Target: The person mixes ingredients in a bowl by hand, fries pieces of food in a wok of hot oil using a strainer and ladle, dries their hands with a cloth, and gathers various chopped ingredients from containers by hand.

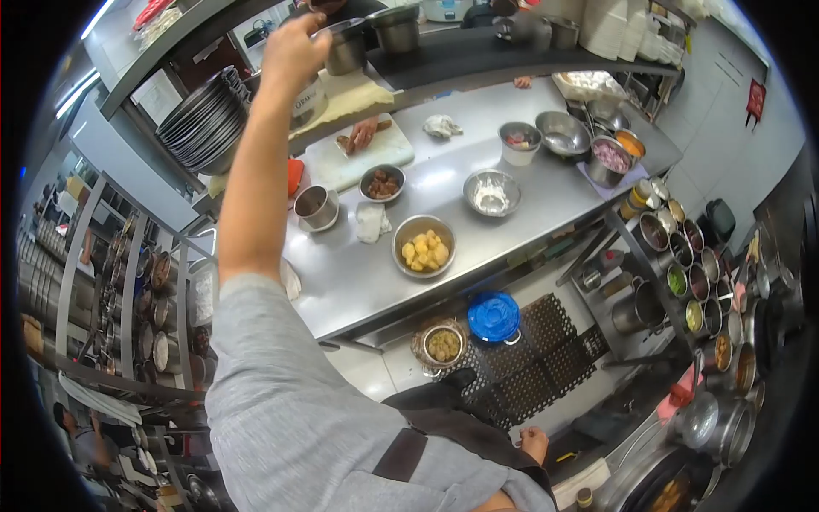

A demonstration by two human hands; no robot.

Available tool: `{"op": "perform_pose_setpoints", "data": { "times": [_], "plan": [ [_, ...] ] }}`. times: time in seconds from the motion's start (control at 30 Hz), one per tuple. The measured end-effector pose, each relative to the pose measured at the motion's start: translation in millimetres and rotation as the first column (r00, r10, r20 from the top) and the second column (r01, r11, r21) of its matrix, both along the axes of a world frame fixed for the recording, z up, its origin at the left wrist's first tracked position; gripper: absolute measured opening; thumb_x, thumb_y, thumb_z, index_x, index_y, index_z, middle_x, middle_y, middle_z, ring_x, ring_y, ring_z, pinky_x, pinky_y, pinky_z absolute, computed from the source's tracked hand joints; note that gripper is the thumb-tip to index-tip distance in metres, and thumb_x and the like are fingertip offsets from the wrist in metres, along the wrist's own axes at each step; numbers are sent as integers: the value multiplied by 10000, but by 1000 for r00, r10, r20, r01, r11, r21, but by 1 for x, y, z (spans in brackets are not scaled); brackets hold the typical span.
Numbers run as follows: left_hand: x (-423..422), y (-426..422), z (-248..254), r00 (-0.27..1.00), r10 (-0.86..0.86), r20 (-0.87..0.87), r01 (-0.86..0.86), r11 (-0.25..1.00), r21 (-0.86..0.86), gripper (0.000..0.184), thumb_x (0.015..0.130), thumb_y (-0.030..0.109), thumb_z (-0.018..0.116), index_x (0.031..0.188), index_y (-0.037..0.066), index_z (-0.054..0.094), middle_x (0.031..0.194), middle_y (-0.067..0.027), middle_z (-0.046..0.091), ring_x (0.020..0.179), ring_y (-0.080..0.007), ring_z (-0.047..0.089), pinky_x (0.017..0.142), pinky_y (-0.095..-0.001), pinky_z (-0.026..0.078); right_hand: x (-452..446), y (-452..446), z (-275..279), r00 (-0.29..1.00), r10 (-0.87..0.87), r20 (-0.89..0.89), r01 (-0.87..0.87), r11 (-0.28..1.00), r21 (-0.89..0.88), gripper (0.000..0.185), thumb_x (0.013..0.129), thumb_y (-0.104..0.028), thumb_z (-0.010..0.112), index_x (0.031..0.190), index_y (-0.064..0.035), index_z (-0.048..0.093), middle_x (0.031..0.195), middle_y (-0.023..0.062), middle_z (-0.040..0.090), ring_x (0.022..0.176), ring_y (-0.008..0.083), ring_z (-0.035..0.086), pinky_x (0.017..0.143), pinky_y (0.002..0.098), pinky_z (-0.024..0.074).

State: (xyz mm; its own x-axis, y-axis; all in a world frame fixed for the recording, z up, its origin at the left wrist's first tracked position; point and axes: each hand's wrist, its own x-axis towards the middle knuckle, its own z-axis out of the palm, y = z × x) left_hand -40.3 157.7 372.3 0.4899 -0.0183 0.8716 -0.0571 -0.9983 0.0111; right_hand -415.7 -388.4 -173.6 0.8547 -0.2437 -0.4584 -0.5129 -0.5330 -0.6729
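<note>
The left hand (294, 53) is raised near two metal pots (345, 53) on the shelf (469, 61), the right hand (534, 445) low, half-curled, both grips unclear. One bowl (399, 256) of yellow chunks (426, 251) sits on the counter (350, 286)

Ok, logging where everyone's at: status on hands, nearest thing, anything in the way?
Left hand raised beside steel pot, grip unclear. Right hand low, fingers curled. Nearby: co-worker's hand at cutting board.
</note>
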Motion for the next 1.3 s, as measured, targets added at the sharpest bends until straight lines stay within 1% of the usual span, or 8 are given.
{"op": "perform_pose_setpoints", "data": {
  "times": [0.13,0.33,0.4,0.5,0.57,0.73,1.03,1.3],
  "plan": [
    [39,58,62,838,466,-284,-510,854,-101,378,749,268,536,1072,89,619,1056,-166,617,1016,-325,577,854,-415,457,41,-8,34,970,-240,-44,242,969,47,142,775,-68,606,789,72,618,651,143,623,523,203,629,438,325,481],
    [84,186,77,686,599,-413,-693,712,-116,403,803,242,498,1170,90,570,1247,-128,522,1164,-272,498,943,-379,406,78,-13,80,957,-287,33,288,954,-84,161,796,-83,583,718,58,589,572,129,586,429,195,591,354,294,420],
    [87,214,67,476,632,-611,-828,556,-69,617,800,270,537,1363,194,295,1222,-111,546,1153,-282,505,993,-489,315,82,-8,89,983,-169,75,181,960,-214,188,805,-96,587,700,59,584,531,122,568,428,205,596,364,310,432],
    [150,343,6,593,721,358,-726,671,-149,455,818,285,504,1245,139,443,1213,-123,547,1160,-247,501,966,-430,363,84,-12,77,986,-126,114,155,940,-305,188,800,-100,591,699,58,589,514,132,573,438,216,608,412,326,466],
    [77,224,52,496,765,-412,-853,518,-66,467,823,302,540,1257,160,445,1255,-110,514,1156,-270,503,937,-458,388,84,-20,59,983,-138,122,171,929,-329,184,797,-102,593,704,56,595,520,140,581,443,218,612,429,328,476],
    [68,186,53,333,628,-703,-910,410,-65,447,862,301,405,1263,120,485,1337,-66,450,1215,-210,445,1009,-370,300,68,-19,43,942,-335,-8,325,922,-211,175,781,-120,616,734,49,613,555,154,605,470,223,624,466,324,491],
    [97,230,43,346,758,-554,-882,464,85,457,867,413,444,1190,103,534,1245,-132,512,1139,-321,501,893,-474,415,15,8,105,879,-465,-101,416,854,-313,159,698,-128,592,730,14,656,732,228,623,739,377,626,680,432,490],
    [117,216,76,399,759,-513,-820,546,170,418,875,348,423,1161,67,542,1200,-169,530,1107,-340,513,895,-448,419,5,0,66,943,-316,107,332,862,-384,165,693,-97,578,672,65,597,608,231,588,543,326,619,589,414,488]
  ]
}}
